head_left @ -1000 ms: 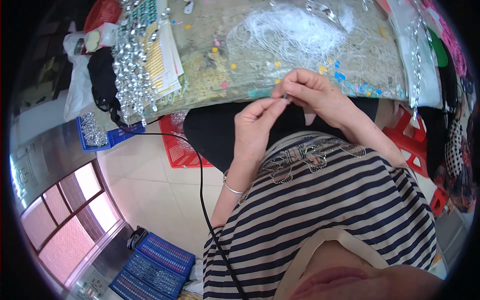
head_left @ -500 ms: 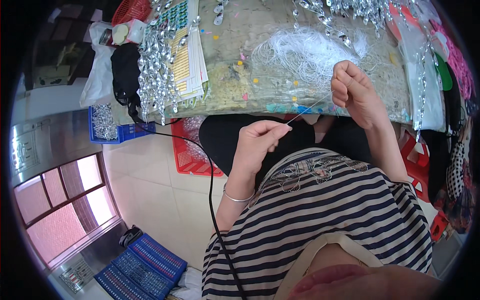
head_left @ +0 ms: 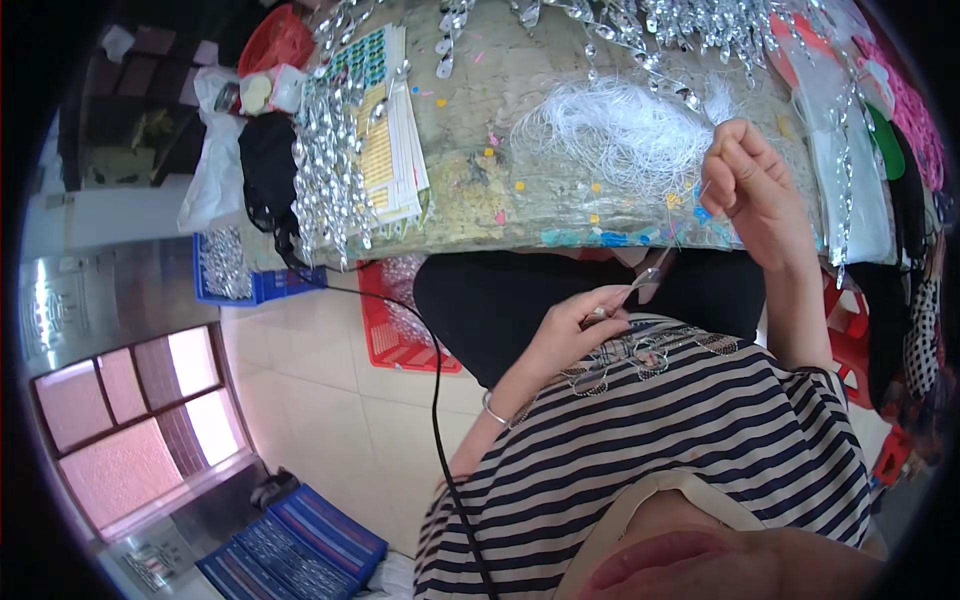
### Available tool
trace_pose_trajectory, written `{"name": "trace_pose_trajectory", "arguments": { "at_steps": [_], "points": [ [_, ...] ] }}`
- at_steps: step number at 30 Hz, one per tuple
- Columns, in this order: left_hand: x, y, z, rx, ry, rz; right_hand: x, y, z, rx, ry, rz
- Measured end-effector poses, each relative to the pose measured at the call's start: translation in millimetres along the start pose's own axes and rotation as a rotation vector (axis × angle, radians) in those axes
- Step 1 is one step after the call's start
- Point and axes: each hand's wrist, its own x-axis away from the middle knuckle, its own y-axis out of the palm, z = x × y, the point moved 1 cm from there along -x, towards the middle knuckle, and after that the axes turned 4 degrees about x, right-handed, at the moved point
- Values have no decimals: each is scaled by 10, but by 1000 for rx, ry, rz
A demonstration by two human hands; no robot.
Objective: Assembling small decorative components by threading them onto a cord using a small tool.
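Observation:
My right hand (head_left: 755, 185), raised over the table's near edge, pinches a thin thread (head_left: 672, 232) between thumb and fingers. Lower and to the left, my left hand (head_left: 580, 335) is closed in front of my striped shirt, with pale, shiny strands at its fingertips. These look like the same thread, though blur hides the detail. A loose tangle of white thread (head_left: 620, 125) lies on the table just beyond my right hand.
Silver faceted bead strands (head_left: 330, 160) lie at the table's left beside sticker sheets (head_left: 395, 150); more bead strands (head_left: 700, 25) lie at the far edge. A red basket (head_left: 390, 345) and blue basket (head_left: 225, 270) stand below. A black cable (head_left: 437, 400) hangs left of me.
My left hand has moved down and right, toward my shirt. My right hand has shifted slightly right. The thread, taut between the hands before, now hangs slack. The view has shifted a little.

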Motion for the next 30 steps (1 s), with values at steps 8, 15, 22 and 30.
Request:
{"name": "trace_pose_trajectory", "arguments": {
  "at_steps": [8, 15, 22, 30],
  "points": [
    [309, -422, -38, -165, -107, 316, -127, -436, -147, 23, -126, 182],
    [246, -829, 84, -352, 152, 646, -51, -293, 229, 244, 160, 171],
    [-92, -1638, 468, -632, 400, 1014, 98, -294, 526, 362, 263, 31],
    [-336, -2601, 959, -1367, 261, 1168, -1, -291, 421, 442, 274, -23]
  ]
}}
